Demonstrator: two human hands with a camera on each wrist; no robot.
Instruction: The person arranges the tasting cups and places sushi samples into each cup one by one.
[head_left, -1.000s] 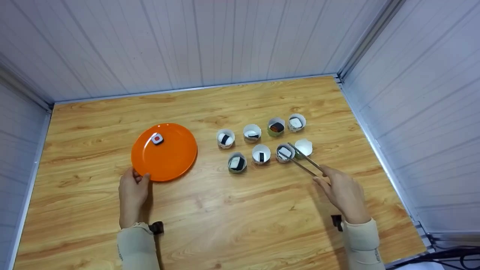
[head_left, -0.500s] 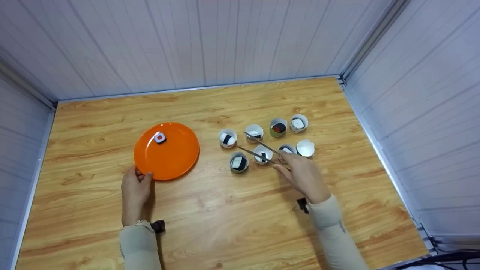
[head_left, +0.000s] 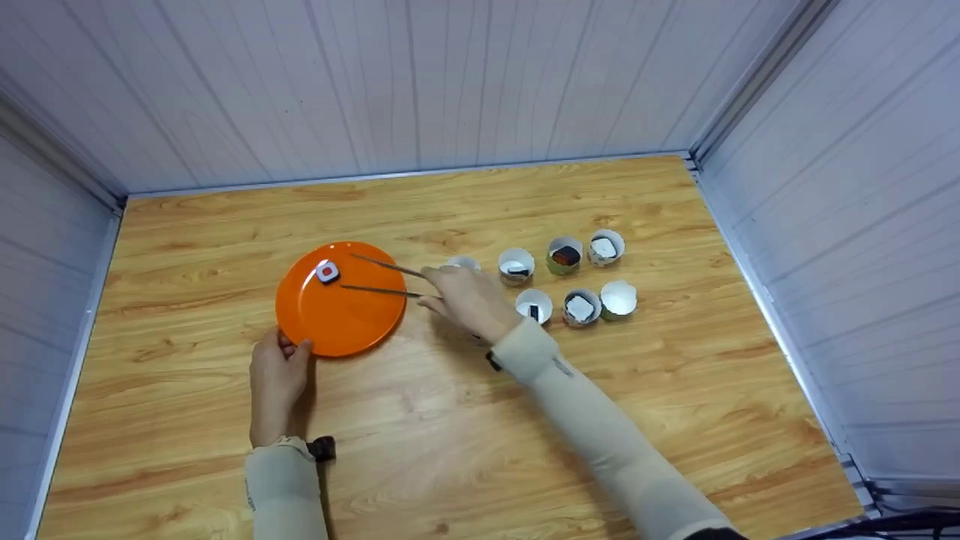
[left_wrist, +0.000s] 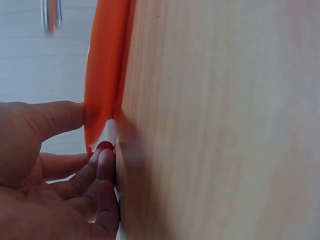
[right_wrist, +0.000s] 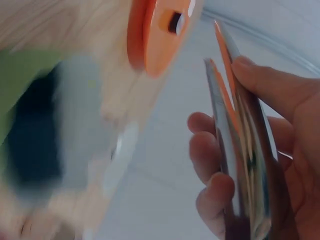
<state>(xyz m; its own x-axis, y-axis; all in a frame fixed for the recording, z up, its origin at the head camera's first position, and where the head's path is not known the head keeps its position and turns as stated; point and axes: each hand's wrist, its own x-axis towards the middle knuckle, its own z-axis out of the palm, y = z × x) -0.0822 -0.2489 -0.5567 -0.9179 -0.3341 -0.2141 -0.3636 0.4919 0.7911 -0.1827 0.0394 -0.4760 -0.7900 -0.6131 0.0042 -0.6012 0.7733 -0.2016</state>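
Note:
My left hand [head_left: 277,379] pinches the near-left rim of an orange plate [head_left: 341,322]. In the left wrist view its thumb [left_wrist: 60,119] lies on the plate's upper side, and the other fingers are curled beneath the rim. One toy sushi roll [head_left: 327,271], white with a red centre and dark wrap, sits on the plate. My right hand [head_left: 472,304] grips metal tongs [right_wrist: 260,145], thumb on one side and fingers on the other. Their tips are spread apart over the plate, right of the roll, with nothing between them. The right hand hides part of the nearest cups.
Right of the plate, several paper cups stand in two rows, among them a cup [head_left: 516,274] with a black-and-white piece and a green one [head_left: 555,266] with a dark piece. The rightmost front cup [head_left: 619,289] shows its white inside. Panel walls [head_left: 450,82] border the table.
My right hand has swept left with the tongs, from the right-hand cups across the cups to over the plate. The left hand stays at the plate's rim.

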